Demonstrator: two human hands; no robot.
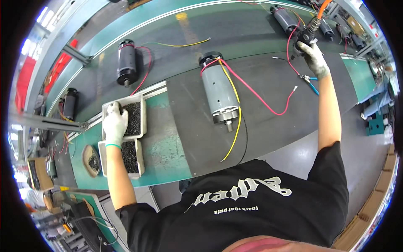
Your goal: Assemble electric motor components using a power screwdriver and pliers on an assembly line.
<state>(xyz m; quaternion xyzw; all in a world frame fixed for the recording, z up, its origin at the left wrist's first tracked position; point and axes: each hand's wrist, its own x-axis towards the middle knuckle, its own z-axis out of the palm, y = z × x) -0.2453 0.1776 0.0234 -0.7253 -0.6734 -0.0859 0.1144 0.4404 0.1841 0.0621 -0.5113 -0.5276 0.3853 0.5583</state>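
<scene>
My left hand point(115, 124), in a white glove, reaches into the upper of two white trays point(143, 110). This tray holds many small black screws point(133, 119). The fingers are curled down at the screws, and whatever is between them is hidden. At the right, my gloved right hand point(315, 60) is wrapped round a dark power screwdriver point(307, 34) with an orange hose. The tool is raised above the bench. Between my hands a grey cylindrical motor point(219, 90) lies on the black mat, its shaft toward me, with red, yellow and black wires trailing from it.
A second white tray point(141, 156) of black screws adjoins the first, beside a small oval dish point(87, 161). Blue-handled pliers point(312, 87) lie below my right hand. Further motors rest beyond, including a dark one point(126, 63). A metal post point(46, 121) juts in at left.
</scene>
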